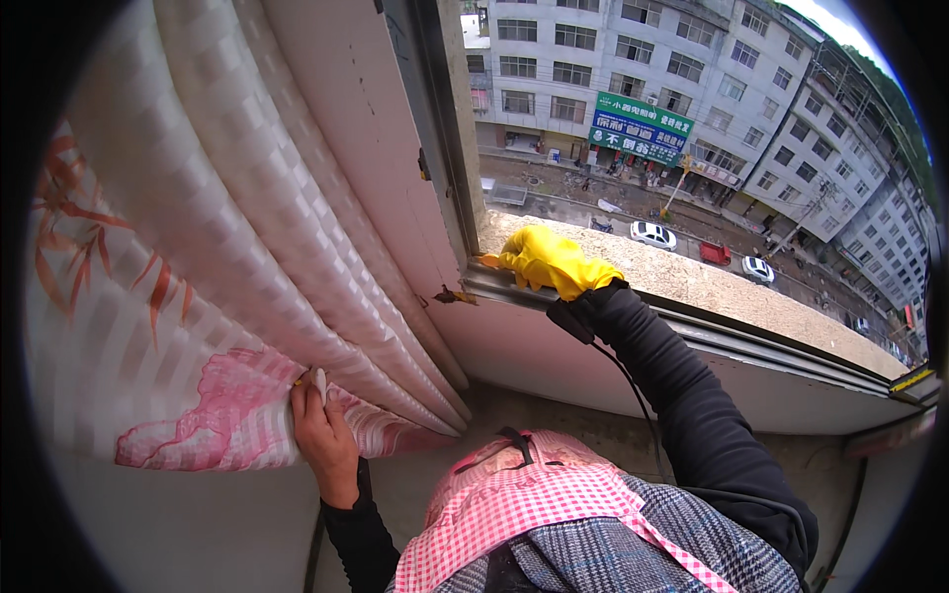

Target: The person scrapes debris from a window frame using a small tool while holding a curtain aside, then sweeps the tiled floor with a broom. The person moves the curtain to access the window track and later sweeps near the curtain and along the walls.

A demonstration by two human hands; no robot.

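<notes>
A: What was the largest thing in sight?

B: A pale apartment building (544,91) across the street, with white cars (653,235) on the road below it.

A: And indoors?

B: The pale checked curtain (237,217), printed in pink and orange-red, filled the left side. To its right stood the metal window frame (447,148), whose lower track (712,334) ran alongside a rough stone ledge (692,292). At the bottom, a pink gingham apron (514,504) lay over a plaid garment (613,544).

A: Where was all that relative to the hands?

B: The right hand (559,265) was at the near corner of the track, where it met the upright, with the ledge just beyond. The left hand (326,445) was at the curtain's printed lower part, well apart from the right.

A: How were they shaped?

B: The right was bunched inside a yellow covering (539,252); I couldn't tell whether that was glove or cloth, nor whether the fingers gripped anything. The left was bare, its fingers drawn together on a slim white piece (319,381). Whether that was a curtain fold or a separate object, I couldn't tell.
</notes>
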